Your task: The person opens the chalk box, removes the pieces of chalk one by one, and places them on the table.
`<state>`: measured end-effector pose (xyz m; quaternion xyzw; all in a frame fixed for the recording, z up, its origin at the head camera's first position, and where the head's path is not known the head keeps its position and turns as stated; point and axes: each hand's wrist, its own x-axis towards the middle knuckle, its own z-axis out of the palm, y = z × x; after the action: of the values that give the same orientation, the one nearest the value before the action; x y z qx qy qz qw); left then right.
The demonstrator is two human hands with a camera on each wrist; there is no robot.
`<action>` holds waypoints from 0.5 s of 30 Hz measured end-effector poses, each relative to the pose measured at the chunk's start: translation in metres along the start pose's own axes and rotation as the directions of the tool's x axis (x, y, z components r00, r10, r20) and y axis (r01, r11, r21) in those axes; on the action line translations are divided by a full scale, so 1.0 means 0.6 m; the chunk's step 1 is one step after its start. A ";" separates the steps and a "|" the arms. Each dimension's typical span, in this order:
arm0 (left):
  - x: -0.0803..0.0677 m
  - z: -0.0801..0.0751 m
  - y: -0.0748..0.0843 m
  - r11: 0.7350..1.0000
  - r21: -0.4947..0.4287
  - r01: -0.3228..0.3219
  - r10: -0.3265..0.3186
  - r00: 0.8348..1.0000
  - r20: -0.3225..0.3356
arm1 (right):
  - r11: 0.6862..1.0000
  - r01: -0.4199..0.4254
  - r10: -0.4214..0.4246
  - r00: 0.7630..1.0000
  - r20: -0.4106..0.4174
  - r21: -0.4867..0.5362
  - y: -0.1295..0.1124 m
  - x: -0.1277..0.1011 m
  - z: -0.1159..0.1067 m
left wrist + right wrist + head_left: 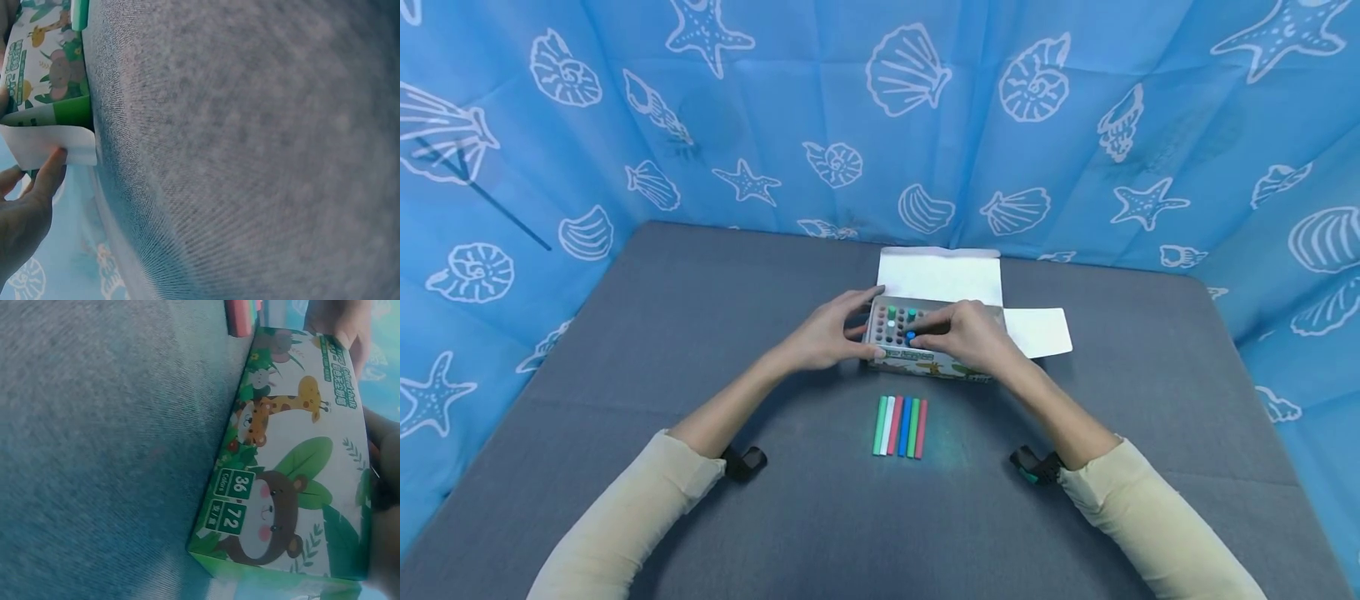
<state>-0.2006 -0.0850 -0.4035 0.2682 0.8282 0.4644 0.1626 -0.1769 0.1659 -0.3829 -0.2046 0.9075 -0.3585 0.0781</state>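
Note:
An open box (pixel 934 364) printed with cartoon animals stands in the middle of the grey table, holding coloured sticks upright in a holed tray. My left hand (pixel 867 330) grips the box's left end, fingers behind and thumb in front. My right hand (pixel 925 335) reaches over the tray and pinches the top of a blue stick (pixel 911 337) that still stands in its hole. Several sticks (pixel 900 426), green, white, red and blue, lie side by side in front of the box. The right wrist view shows the box front (pixel 287 481) up close.
Two white lid flaps (pixel 940 277) are folded out behind and to the right of the box. The grey table (pixel 662 333) is walled on three sides by blue cloth (pixel 775 108) with a shell print. In the left wrist view a finger touches a white flap (pixel 44 145).

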 end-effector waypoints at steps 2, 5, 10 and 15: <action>0.000 0.001 0.000 1.000 -0.006 -0.003 0.003 1.000 0.000 | 1.000 0.021 -0.021 1.000 -0.017 -0.009 0.001 -0.001 0.003; 0.000 0.002 0.000 1.000 -0.011 -0.001 0.001 1.000 0.000 | 0.998 0.060 -0.061 0.998 -0.030 -0.024 0.002 -0.003 0.008; 0.000 0.002 0.000 1.000 0.008 0.005 -0.005 1.000 0.003 | 0.994 0.089 -0.092 0.994 -0.051 -0.061 0.002 -0.008 0.008; 0.001 0.000 0.001 1.000 0.023 0.006 -0.006 1.000 0.004 | 0.996 0.079 -0.082 0.995 -0.064 -0.050 0.001 -0.006 0.005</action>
<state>-0.2011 -0.0843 -0.4034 0.2684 0.8340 0.4539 0.1624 -0.1729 0.1661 -0.3855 -0.2308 0.9089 -0.3463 0.0287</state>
